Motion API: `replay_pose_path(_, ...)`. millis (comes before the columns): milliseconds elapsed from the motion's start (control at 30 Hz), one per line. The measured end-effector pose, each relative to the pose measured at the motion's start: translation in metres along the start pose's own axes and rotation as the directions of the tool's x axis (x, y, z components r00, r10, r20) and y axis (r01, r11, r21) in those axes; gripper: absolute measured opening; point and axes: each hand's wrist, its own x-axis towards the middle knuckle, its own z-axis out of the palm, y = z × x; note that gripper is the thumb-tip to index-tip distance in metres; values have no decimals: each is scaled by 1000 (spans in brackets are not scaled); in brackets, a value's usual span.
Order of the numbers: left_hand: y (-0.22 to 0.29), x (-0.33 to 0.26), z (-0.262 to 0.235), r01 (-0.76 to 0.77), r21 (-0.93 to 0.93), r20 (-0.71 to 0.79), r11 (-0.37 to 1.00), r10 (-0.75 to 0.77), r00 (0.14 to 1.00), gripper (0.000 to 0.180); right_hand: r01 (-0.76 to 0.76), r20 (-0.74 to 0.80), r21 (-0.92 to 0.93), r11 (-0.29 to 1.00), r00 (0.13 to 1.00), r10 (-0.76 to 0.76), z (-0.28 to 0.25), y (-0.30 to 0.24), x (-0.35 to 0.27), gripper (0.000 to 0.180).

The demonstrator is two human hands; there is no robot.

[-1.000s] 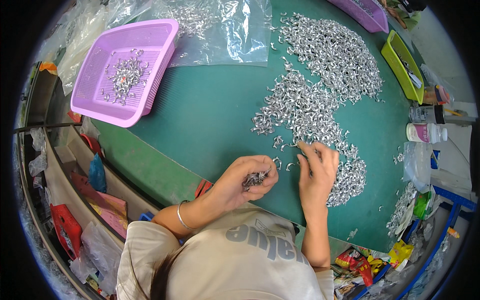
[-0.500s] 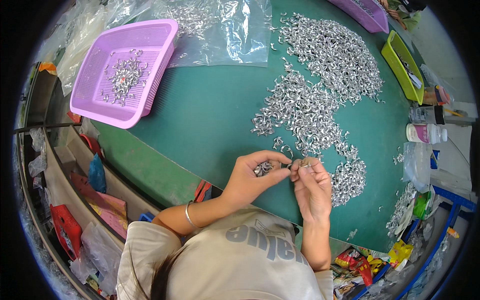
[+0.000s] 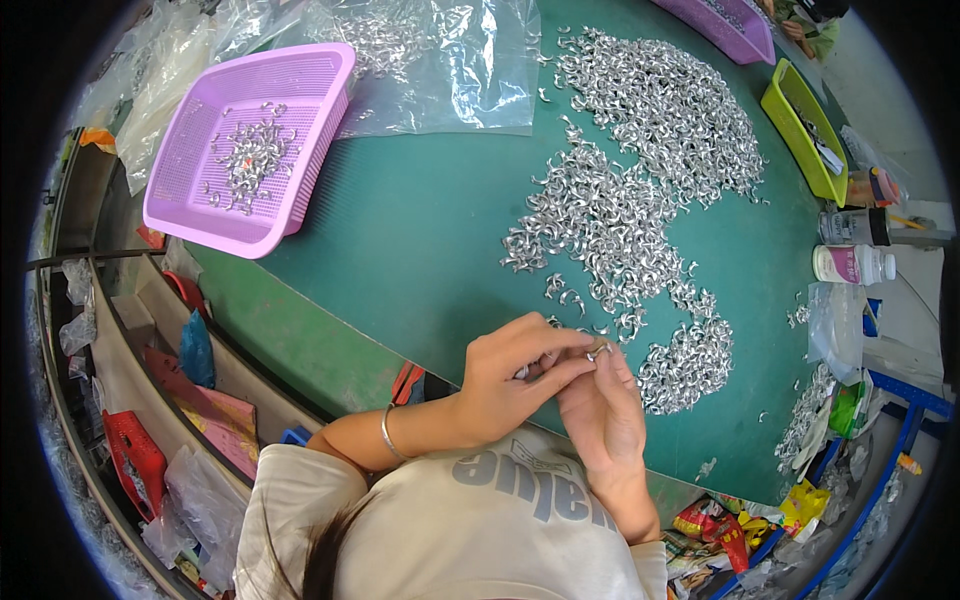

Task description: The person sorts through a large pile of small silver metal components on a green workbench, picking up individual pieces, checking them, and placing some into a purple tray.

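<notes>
Both my hands meet at the near edge of the green table (image 3: 400,215). My left hand (image 3: 500,380) is curled around several small silvery curved metal pieces, mostly hidden by its fingers. Its thumb and forefinger tips reach to a small curved metal piece (image 3: 597,352), which my right hand (image 3: 607,410) pinches between thumb and fingers. Just beyond the hands spreads a heap of similar curved metal pieces (image 3: 610,220), running on to a larger heap (image 3: 665,110) farther back and a smaller one (image 3: 688,365) at the right.
A purple basket (image 3: 315,150) with some metal pieces stands at the left, beside a clear plastic bag (image 3: 490,90). A yellow-green basket (image 3: 790,125) and a white bottle (image 3: 850,264) line the right side. Shelving (image 3: 130,300) stands at far left; a blue frame (image 3: 900,395) at right.
My right hand has moved left and slightly down toward the left hand, and the fingertips now meet at the small piece. The left hand has turned, hiding most of the pieces in it.
</notes>
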Motion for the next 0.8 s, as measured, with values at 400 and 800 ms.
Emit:
replay_pose_path(400,12,5,-9,247,-214,120,945,-226,967,13,301,20,-379,875,948,-318,9,-7,-5,12)
replay_pose_path(800,10,8,-12,645,-495,429,582,-481,764,11,371,62,-622,690,901,-428,16,-6,-8,5)
